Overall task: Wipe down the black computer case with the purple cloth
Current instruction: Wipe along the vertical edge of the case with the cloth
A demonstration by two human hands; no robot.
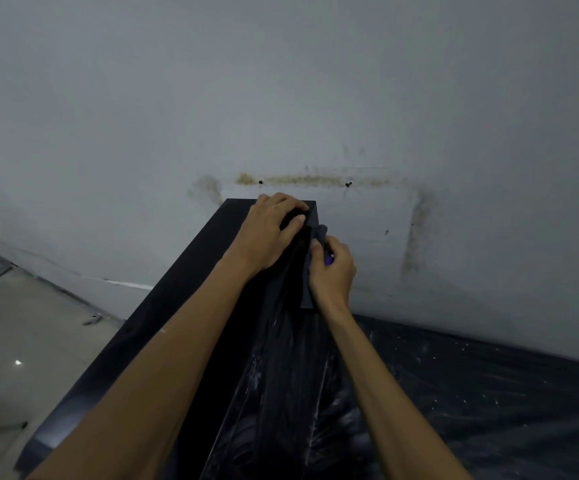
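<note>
Head view: purple cloth bunched in right fingers, against black case.

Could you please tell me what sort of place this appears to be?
Probably a bare indoor workroom or storage space: a stained grey wall with screw holes, a plain hard floor, and dusty black plastic sheeting.

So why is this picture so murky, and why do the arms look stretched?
Head view: dim, flat light, so the black computer case loses detail; the purple cloth in the right hand reads mostly grey; the wide-angle lens stretches the forearms and bends the base of the wall; one small glare spot on the floor at left.
</note>
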